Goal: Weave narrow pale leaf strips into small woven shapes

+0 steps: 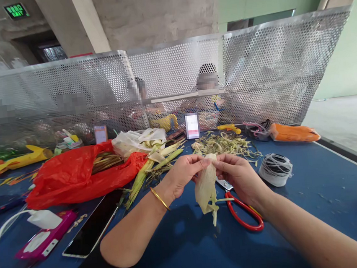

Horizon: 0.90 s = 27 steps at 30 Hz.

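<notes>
A pale corn husk piece (205, 188) hangs between my two hands above the blue table. My left hand (186, 171), below a gold bangle (160, 198), pinches its upper edge with thumb and finger. Close beside it, my right hand (237, 172) pinches the same edge from the other side. Narrow strips dangle from the husk's lower end. Red-handled scissors (245, 216) lie on the table under my right hand, their blades partly hidden. Behind my hands is a heap of shredded husk (230, 146). Whole husks (147, 175) lie to the left.
A red plastic bag (65, 174) and a white bag (138, 140) hold husks. At left are a phone (94, 226) and a magenta power strip (46, 237). A wire spool (276, 169) and an orange packet (293, 133) lie right. People sit behind the perforated metal screen (175, 67).
</notes>
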Motion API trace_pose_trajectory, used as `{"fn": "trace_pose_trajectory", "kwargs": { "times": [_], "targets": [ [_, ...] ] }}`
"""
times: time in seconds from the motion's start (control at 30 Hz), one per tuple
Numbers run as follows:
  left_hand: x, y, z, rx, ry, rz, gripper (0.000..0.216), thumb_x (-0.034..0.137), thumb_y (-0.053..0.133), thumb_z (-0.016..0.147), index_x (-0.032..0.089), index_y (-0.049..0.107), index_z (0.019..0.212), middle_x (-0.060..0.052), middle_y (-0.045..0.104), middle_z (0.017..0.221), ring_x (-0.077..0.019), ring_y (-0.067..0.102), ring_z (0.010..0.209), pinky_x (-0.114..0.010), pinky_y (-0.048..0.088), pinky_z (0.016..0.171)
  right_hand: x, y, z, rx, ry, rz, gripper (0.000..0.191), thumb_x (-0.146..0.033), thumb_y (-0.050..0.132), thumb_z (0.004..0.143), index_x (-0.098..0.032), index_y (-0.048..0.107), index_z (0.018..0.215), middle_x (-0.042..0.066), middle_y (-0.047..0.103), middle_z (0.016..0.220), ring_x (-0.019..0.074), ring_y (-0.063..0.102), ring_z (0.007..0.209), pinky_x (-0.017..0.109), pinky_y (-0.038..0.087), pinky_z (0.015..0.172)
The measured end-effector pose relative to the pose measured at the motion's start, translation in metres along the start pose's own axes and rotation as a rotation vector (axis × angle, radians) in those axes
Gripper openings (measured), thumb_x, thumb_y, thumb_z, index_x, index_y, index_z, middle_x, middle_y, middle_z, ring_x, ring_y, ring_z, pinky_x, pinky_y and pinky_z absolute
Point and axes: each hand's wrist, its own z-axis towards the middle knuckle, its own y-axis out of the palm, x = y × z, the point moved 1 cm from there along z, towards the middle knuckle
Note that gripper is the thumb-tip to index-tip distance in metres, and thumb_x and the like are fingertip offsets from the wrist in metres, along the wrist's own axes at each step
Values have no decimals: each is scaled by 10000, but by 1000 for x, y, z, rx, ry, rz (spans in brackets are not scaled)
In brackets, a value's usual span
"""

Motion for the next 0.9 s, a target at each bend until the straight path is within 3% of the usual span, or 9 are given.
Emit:
{"fn": "trace_pose_trajectory", "kwargs": {
  "times": [0.27, 0.47, 0.9],
  "targets": [
    [-3, 5, 3, 114, 70, -54, 287, 402, 728, 677, 144, 620, 743, 14, 578, 680, -88, 492, 589, -222, 394, 581, -2, 4, -3, 28, -53, -125, 307, -403, 807, 606, -171, 611, 653, -12, 598, 602, 106, 529, 583, 230, 386, 546],
    [1, 7, 0, 110, 90, -58, 252, 353, 724, 678, 136, 624, 756, 11, 592, 696, -89, 502, 607, -222, 398, 598, -2, 3, -2, 8, -48, -71, 301, -359, 818, 601, -163, 640, 746, -20, 596, 632, 85, 507, 560, 217, 382, 531],
    [2, 9, -1, 121, 105, -18, 254, 382, 694, 714, 138, 634, 753, 8, 588, 676, -87, 484, 587, -215, 374, 563, -3, 6, -4, 66, -114, -208, 309, -398, 822, 581, -181, 611, 643, -35, 552, 554, 95, 473, 536, 237, 375, 531]
  ]
}}
